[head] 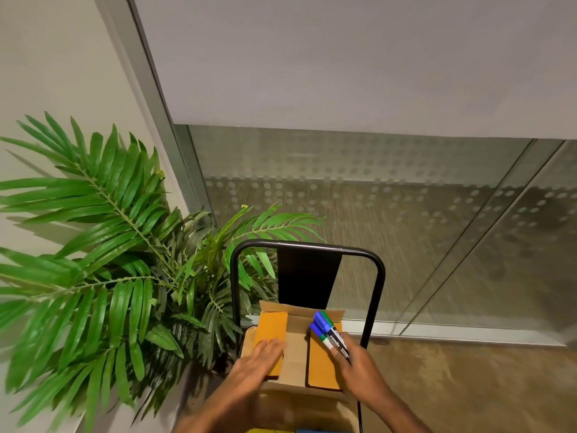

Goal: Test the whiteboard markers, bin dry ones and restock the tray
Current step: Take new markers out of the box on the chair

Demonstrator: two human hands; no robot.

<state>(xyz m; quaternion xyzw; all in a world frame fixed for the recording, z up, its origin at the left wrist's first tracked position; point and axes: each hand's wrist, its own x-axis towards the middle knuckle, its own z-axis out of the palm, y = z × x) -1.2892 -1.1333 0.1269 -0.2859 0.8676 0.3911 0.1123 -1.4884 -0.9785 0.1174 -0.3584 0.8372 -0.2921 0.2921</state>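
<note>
Markers (328,334) — blue/green caps, bundled in curled right grip (359,365) | left grip (260,359) flat, straight-fingered on cardboard flap (271,325)

The markers (329,334) are partly hidden inside the right hand (359,367).

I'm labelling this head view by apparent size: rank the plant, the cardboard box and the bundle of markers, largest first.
1. Plant
2. Cardboard box
3. Bundle of markers, in the right hand
The gaps are clear; none look alike.

Box (296,346) on, apparently, a chair (379,276); plant (118,245) left; glass wall (406,229) behind.
</note>
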